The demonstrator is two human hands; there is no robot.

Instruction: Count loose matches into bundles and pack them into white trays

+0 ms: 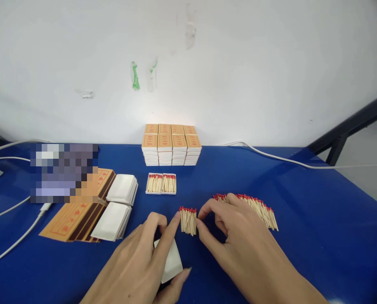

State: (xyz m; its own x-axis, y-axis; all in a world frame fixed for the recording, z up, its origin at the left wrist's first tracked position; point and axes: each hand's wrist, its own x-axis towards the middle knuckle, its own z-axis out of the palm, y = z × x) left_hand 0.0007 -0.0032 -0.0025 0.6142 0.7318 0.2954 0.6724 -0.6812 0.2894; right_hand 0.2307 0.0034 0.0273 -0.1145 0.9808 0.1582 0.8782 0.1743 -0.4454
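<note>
A small bundle of red-tipped matches [188,220] lies on the blue table [302,236], squeezed between the fingertips of both hands. My left hand [144,257] touches the bundle's left side with its index finger and holds a white empty matchbox tray [172,261] under its palm. My right hand [235,240] pinches the bundle's right side with thumb and fingers. Behind the right hand lies a long row of loose matches [258,209].
Two filled trays of matches [161,183] sit behind the bundle. Stacked orange matchboxes [171,145] stand against the wall. At left lie flat orange sleeves [74,219], white trays [117,202], white cables [14,242] and a blurred patch.
</note>
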